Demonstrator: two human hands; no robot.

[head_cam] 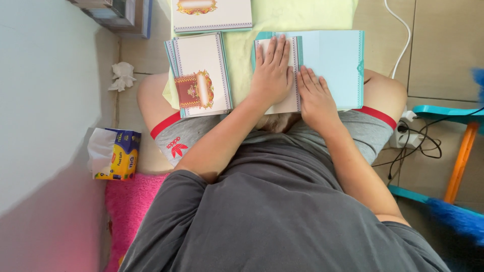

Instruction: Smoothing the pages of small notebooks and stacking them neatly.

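A person seated on a tiled floor [438, 35] presses both hands flat on a folded card [330, 65] lying across the lap. The left hand [272, 68] lies palm down on the card's cream flap, fingers straight and together, its grip open and closed on nothing. The right hand [315, 95] rests just beside it, fingers spread along the fold where the cream flap meets the pale blue panel, likewise flat and holding nothing. The card's far edge runs level with the top of the lap, and its right edge, trimmed with a patterned border, overhangs the right knee [385, 93].

To the left, a stack of cards [199, 75] with a red-and-gold ornament sits on the left thigh, its near edge close to the left forearm. A further card [212, 15] lies beyond on a yellow-green cloth [282, 17]. A strip of cloth shows open between the stack and the folded card.

A tissue box [116, 153] stands against the wall at left; cables [418, 143] and a blue-and-orange frame [454, 151] crowd the right.
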